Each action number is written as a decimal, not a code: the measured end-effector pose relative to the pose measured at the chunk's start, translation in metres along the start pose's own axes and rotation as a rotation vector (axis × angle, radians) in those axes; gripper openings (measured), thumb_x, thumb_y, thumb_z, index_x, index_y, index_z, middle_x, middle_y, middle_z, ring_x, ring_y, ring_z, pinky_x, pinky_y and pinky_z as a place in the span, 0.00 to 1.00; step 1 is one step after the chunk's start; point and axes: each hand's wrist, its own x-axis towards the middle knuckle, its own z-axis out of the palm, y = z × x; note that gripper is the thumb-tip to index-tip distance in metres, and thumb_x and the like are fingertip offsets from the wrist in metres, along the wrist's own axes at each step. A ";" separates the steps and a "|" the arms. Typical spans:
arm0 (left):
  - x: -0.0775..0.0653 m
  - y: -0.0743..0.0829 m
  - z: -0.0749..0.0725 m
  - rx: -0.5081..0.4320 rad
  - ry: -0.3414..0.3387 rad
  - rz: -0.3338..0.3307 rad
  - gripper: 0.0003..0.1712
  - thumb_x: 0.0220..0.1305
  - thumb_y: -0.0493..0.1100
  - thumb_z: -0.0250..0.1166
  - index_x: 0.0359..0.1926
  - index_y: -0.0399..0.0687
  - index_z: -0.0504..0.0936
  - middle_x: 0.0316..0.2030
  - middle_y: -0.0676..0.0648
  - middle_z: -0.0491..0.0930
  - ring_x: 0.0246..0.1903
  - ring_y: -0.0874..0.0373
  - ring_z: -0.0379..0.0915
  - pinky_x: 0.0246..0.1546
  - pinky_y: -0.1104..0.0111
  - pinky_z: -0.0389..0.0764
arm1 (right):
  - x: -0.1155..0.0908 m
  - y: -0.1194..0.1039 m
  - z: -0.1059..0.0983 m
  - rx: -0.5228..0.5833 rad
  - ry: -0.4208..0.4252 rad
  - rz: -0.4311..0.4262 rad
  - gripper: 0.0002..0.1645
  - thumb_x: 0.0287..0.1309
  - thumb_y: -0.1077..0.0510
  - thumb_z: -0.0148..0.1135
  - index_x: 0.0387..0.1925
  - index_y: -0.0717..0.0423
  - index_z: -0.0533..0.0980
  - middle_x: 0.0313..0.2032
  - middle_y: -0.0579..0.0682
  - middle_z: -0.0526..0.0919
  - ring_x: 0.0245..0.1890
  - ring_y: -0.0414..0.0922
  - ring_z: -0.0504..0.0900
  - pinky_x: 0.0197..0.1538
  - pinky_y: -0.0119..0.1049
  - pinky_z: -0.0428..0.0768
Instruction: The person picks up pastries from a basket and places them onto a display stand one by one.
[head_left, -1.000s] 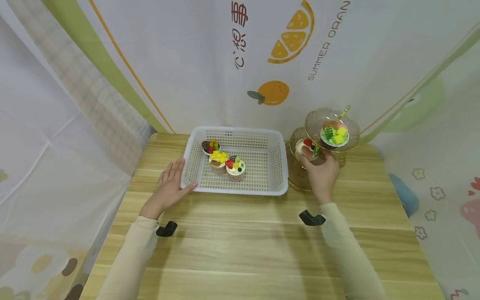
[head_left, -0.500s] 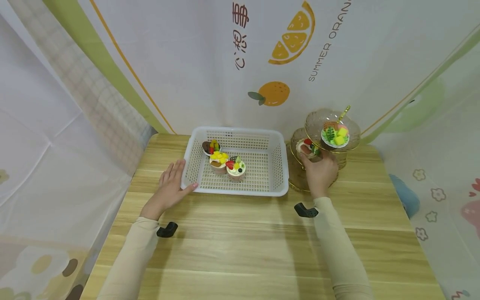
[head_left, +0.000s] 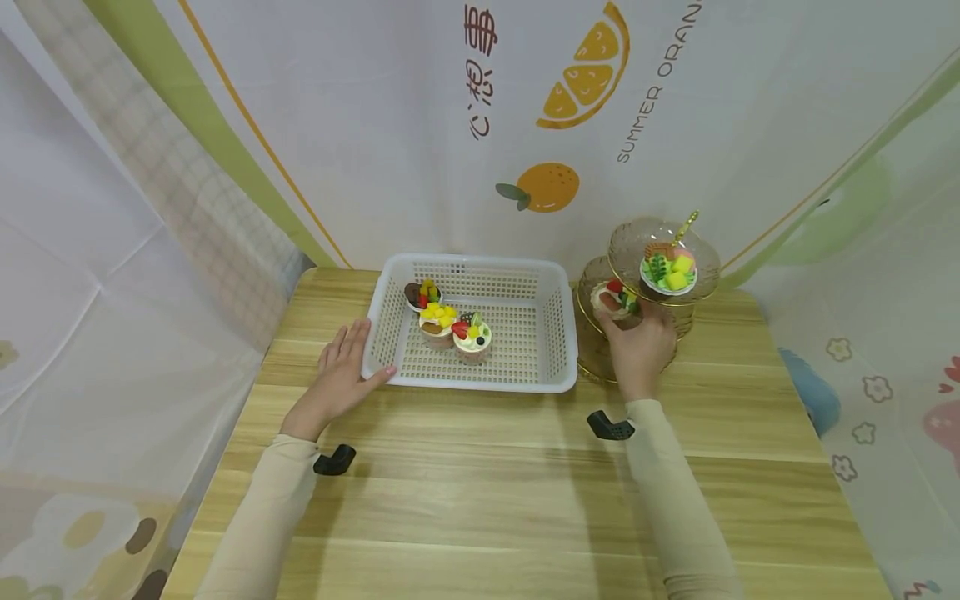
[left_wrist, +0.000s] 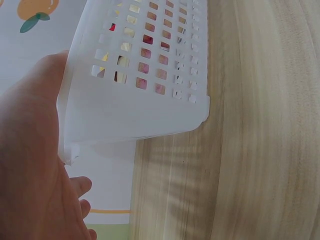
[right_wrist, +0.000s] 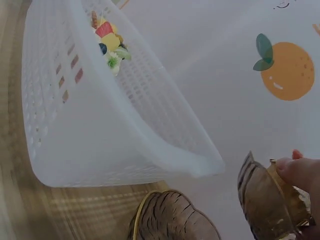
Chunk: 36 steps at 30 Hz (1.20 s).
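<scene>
My right hand [head_left: 643, 346] holds the fruit cupcake [head_left: 606, 298], the one with a red piece on its cream. The thumb is bent against its near side. The other fingers go to its right side and are partly covered, so I cannot tell how firmly they press.

The cupcake is at the middle tier [head_left: 591, 277] of the tiered stand [head_left: 600, 360], near the far right corner of the table [head_left: 465, 467]. Whether its bottom already rests there, my hand does not let me see.

During the last second the change was small. My right sleeve [head_left: 667, 492] swung a little inward, towards the left edge of the table, while the cupcake stayed almost in the same place. I judge from this that I am correcting its position rather than carrying it, and that the placing is nearly done but not yet released.

My left hand [head_left: 341, 375] did not move: its fingers lie straight along the left side of the white basket [head_left: 480, 385], at the near left corner, gripping nothing. Three dessert cups [head_left: 437, 323] stand inside, towards its left end. Another cup [head_left: 670, 271] sits on the top tier [head_left: 628, 242], above my right fingers.
</scene>
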 end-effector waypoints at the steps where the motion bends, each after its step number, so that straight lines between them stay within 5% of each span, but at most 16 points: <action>1: 0.000 0.000 0.000 0.000 0.001 0.000 0.57 0.69 0.69 0.51 0.79 0.45 0.31 0.79 0.35 0.34 0.78 0.35 0.24 0.73 0.36 0.34 | -0.001 0.000 -0.001 0.013 -0.005 0.008 0.34 0.42 0.42 0.79 0.46 0.60 0.82 0.45 0.59 0.86 0.52 0.61 0.78 0.60 0.58 0.69; 8: 0.001 -0.003 0.002 0.001 -0.011 -0.006 0.57 0.68 0.71 0.50 0.79 0.47 0.29 0.80 0.38 0.32 0.78 0.37 0.23 0.74 0.36 0.33 | -0.024 0.002 -0.022 0.109 -0.022 0.037 0.35 0.44 0.46 0.80 0.52 0.59 0.80 0.50 0.58 0.84 0.52 0.58 0.75 0.59 0.53 0.66; 16: -0.001 -0.005 0.003 0.001 -0.007 -0.009 0.57 0.69 0.70 0.51 0.79 0.47 0.30 0.80 0.38 0.32 0.78 0.37 0.23 0.74 0.36 0.33 | -0.055 -0.013 -0.020 0.284 -0.050 -0.213 0.31 0.44 0.59 0.80 0.52 0.66 0.80 0.46 0.61 0.85 0.49 0.58 0.74 0.55 0.45 0.66; 24: 0.001 -0.006 0.005 -0.007 0.013 0.004 0.57 0.68 0.70 0.51 0.79 0.47 0.31 0.79 0.37 0.33 0.78 0.36 0.24 0.73 0.35 0.34 | -0.029 -0.064 0.040 0.247 -0.404 -0.413 0.33 0.54 0.55 0.74 0.60 0.61 0.75 0.51 0.58 0.85 0.53 0.55 0.79 0.60 0.51 0.74; 31: 0.003 -0.005 0.005 -0.008 0.020 0.009 0.57 0.68 0.69 0.52 0.79 0.46 0.31 0.79 0.37 0.34 0.78 0.36 0.24 0.73 0.35 0.35 | 0.005 -0.108 0.120 0.096 -0.788 -0.368 0.36 0.62 0.44 0.66 0.68 0.50 0.69 0.57 0.50 0.83 0.59 0.49 0.78 0.64 0.49 0.75; 36: 0.003 -0.004 0.005 -0.008 0.020 0.003 0.57 0.69 0.69 0.52 0.79 0.47 0.31 0.80 0.38 0.33 0.79 0.37 0.24 0.74 0.36 0.35 | 0.010 -0.130 0.164 0.067 -0.965 -0.329 0.34 0.64 0.46 0.64 0.68 0.51 0.69 0.58 0.53 0.82 0.60 0.51 0.77 0.65 0.50 0.75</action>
